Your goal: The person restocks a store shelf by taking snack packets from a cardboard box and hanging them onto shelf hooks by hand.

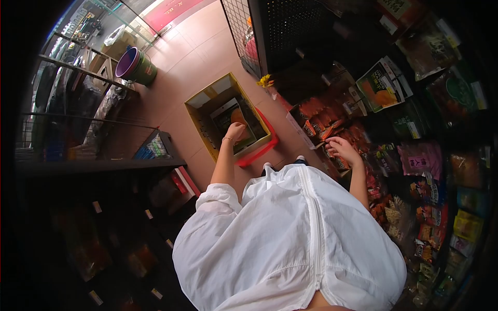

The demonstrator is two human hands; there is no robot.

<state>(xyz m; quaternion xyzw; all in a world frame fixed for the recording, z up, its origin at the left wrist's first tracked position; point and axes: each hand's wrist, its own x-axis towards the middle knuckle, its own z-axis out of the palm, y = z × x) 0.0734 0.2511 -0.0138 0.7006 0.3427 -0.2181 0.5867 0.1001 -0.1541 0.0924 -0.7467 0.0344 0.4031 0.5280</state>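
My left hand [236, 132] is closed over a dark snack packet [235, 115] with an orange picture, inside a yellow-rimmed carton [193, 103] on the floor. The fingers look pinched against the packet, though the exact grip is partly hidden. Out to the other side, my right hand [341, 149] has its fingers loosely bent and apart, with nothing visible in them. It hovers beside red and orange snack packs [320, 115] in a display box. A similar white and black packet [381, 87] hangs higher up on the right rack.
Something bright red [263, 147] lies beside the carton. Racks of hanging packets [421, 158] line the right side. A dark shelf [98, 173] runs along the left. Farther off stand stacked buckets [136, 67] and a mesh panel [239, 28].
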